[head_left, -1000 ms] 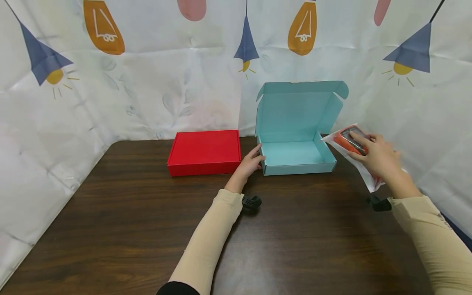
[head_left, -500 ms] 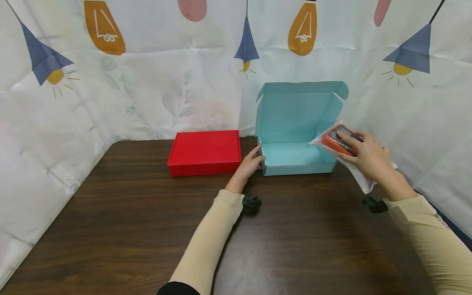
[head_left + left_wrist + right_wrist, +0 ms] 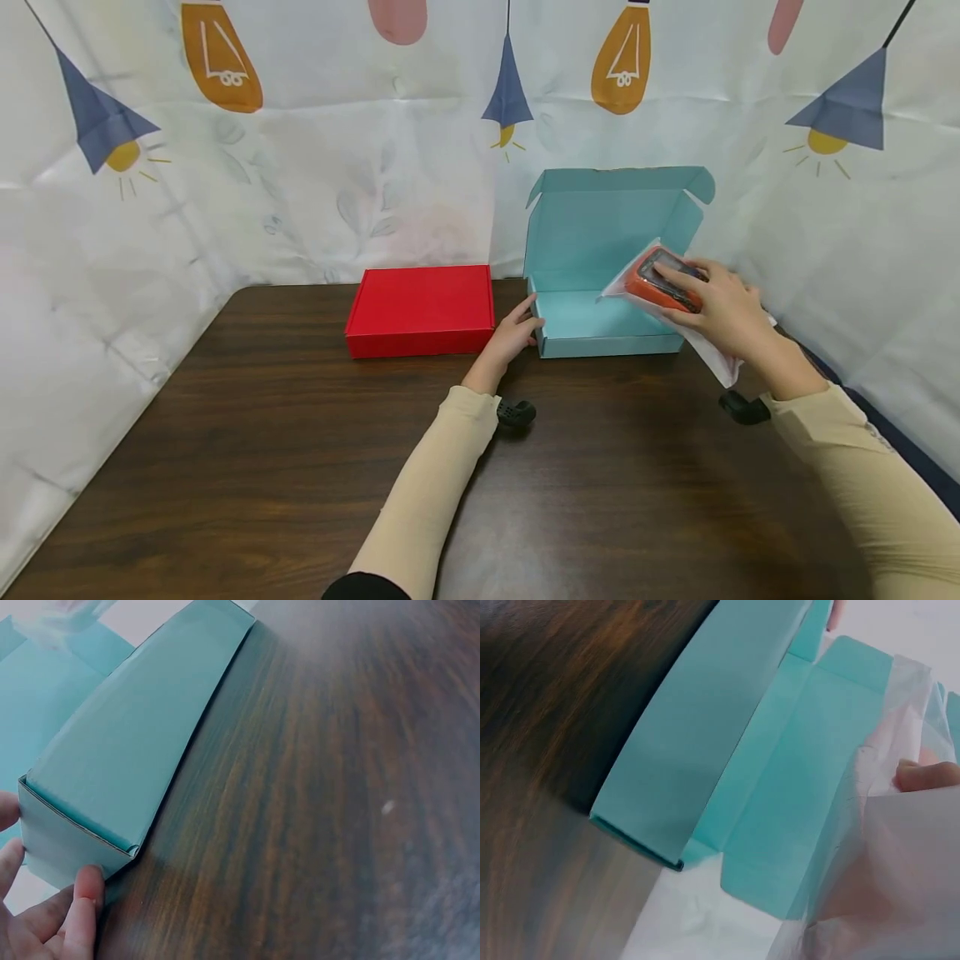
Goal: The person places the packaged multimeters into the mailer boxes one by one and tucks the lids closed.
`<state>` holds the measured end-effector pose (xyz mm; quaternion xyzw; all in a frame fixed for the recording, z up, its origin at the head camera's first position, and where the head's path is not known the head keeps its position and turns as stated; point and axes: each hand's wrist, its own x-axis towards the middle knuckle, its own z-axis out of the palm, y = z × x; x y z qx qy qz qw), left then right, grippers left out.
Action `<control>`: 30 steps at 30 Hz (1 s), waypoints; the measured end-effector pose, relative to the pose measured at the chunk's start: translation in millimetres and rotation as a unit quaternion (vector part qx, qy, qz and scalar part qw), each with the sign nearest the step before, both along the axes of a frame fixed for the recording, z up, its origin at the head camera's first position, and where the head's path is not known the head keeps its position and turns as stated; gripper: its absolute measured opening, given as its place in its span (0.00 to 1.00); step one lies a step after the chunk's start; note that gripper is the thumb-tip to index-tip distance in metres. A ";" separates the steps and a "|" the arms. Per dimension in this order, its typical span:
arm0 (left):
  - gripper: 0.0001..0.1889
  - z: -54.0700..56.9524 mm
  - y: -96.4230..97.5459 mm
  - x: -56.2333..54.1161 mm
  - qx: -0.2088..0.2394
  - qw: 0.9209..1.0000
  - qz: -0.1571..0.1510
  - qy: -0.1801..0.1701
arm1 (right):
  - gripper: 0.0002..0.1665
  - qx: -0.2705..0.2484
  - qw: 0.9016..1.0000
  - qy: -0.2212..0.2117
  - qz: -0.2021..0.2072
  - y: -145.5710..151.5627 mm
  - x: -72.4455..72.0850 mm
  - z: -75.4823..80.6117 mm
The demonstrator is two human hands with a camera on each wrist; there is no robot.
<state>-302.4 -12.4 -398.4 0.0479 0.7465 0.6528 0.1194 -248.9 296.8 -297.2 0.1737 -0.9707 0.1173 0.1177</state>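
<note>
An open light-blue cardboard box (image 3: 609,347) stands at the back of the table, lid raised. My left hand (image 3: 510,340) rests at its left side wall; in the left wrist view the fingertips (image 3: 90,883) touch the outside of that wall near the front corner. Over the right part of the box, my right hand (image 3: 729,315) grips an orange item with a dark face in a clear plastic bag (image 3: 660,283). The bag's lower end hangs past the box's front right corner. In the right wrist view, the milky bag (image 3: 915,832) covers much of the hand.
A closed red box (image 3: 422,302) sits just left of the blue one, near my left hand. Dark wooden table (image 3: 300,467) extends in front of both. Behind them hangs a white cloth (image 3: 442,183) printed with lamps.
My right hand has carried the bagged item leftward, from beside the blue box's right edge to over its interior. My left hand has stayed at the side wall.
</note>
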 end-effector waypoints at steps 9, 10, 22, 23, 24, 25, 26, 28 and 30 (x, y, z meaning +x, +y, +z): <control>0.31 -2.9 0.0 -1.7 -0.001 1.000 -0.002 0.002 | 0.42 -0.023 0.999 -0.005 0.044 -10.4 -14.5 -0.5; 0.31 -2.9 0.0 -1.4 -0.001 1.000 -0.002 0.002 | 0.42 -0.025 0.999 -0.007 0.047 -11.2 -16.3 -0.6; 0.31 -2.5 1.6 0.8 -0.009 1.000 0.005 0.010 | 0.43 0.010 0.994 -0.042 0.105 -21.8 -40.3 6.6; 0.31 -2.4 1.7 0.7 -0.010 1.000 0.003 0.010 | 0.42 0.017 0.993 -0.044 0.109 -22.3 -42.0 7.7; 0.31 -2.6 1.8 0.7 -0.010 1.000 0.001 0.010 | 0.42 0.025 0.992 -0.044 0.114 -22.9 -43.9 8.4; 0.31 -2.8 1.7 0.7 -0.010 1.000 -0.001 0.010 | 0.42 0.032 0.992 -0.043 0.118 -23.4 -45.8 8.8; 0.31 -3.1 1.3 0.6 -0.010 1.000 -0.001 0.010 | 0.42 0.037 0.991 -0.044 0.122 -24.0 -47.9 8.7; 0.31 -3.2 0.3 0.5 -0.010 1.000 0.000 0.011 | 0.41 0.044 0.989 -0.041 0.133 -25.9 -52.0 8.0; 0.31 -3.0 -0.9 0.4 -0.011 1.000 0.001 0.015 | 0.41 0.054 0.987 -0.031 0.148 -28.0 -56.6 5.8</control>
